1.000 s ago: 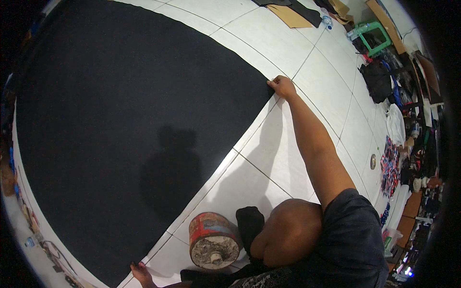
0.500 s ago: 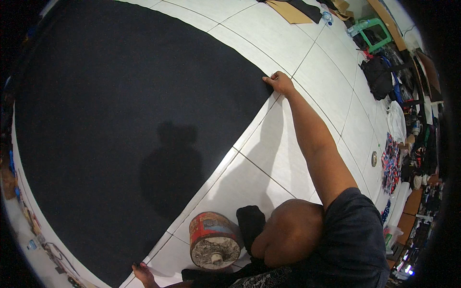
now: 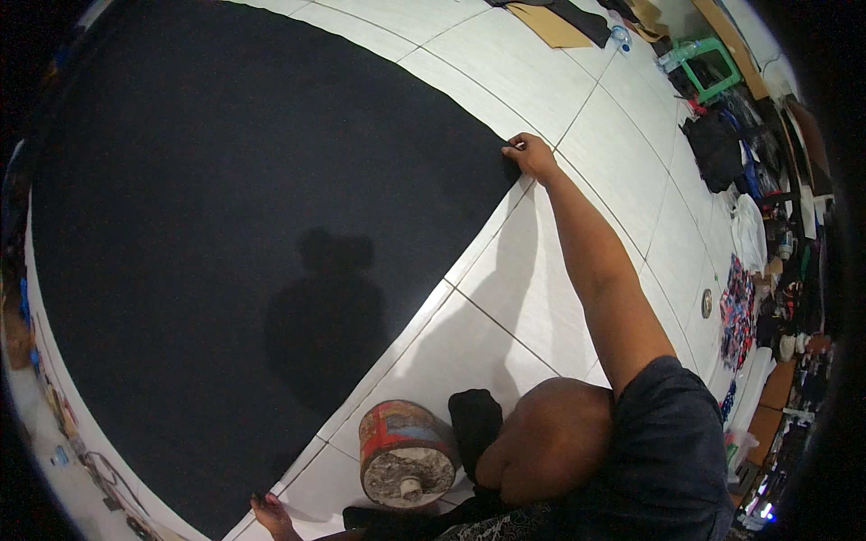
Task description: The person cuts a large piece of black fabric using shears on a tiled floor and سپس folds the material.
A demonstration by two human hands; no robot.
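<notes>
A large sheet of black cloth (image 3: 198, 189) lies spread over the white tiled floor on the left and far side. At its right corner my right hand (image 3: 534, 159) pinches the edge, thumb and fingers closed on it, my arm stretched out. Low in the view, my left hand (image 3: 272, 518) is at the near corner of the same cloth, its fingers closed at the edge; part of the grip is hard to see. The straight edge between my hands runs diagonally and looks taut. A shadow falls across the cloth.
A worn red cylindrical can with a rough grey, cement-like face (image 3: 408, 460) rests on the tiles beside my bent knee (image 3: 559, 433). A green plastic stool (image 3: 713, 68), black bag (image 3: 713, 149) and patterned fabric (image 3: 738, 302) line the right side. Brown cardboard (image 3: 550, 25) lies at the back.
The whole view has shifted slightly. Both hands remain at the same corners of the cloth, which lies as before.
</notes>
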